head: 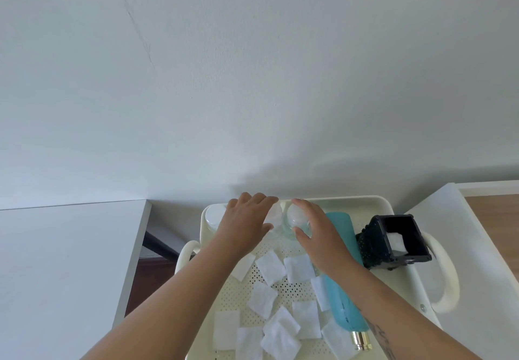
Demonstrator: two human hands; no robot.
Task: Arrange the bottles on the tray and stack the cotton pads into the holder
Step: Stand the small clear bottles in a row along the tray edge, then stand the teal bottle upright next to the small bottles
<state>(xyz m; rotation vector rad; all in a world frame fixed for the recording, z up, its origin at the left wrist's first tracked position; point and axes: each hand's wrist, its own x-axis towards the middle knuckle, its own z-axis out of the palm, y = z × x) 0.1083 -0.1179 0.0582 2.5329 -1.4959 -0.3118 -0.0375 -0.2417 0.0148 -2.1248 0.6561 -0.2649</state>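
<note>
A cream perforated tray (pixel 283 295) holds several white square cotton pads (pixel 271 267) scattered over its middle and front. A long turquoise bottle (pixel 344 298) with a gold cap lies on its side along the tray's right part. At the back stand clear bottles with white caps: one at the far left (pixel 214 215), two in the middle. My left hand (pixel 244 226) grips one middle bottle (pixel 273 218) and my right hand (pixel 314 229) grips the one beside it (pixel 295 219). A black holder (pixel 393 240) stands at the tray's right, one pad inside.
The tray has rounded handles on the left (pixel 186 253) and right (pixel 446 278). A white wall rises directly behind it. White furniture surfaces flank it on the left (pixel 64 261) and right (pixel 477 247), with a gap down to a brown floor at the left.
</note>
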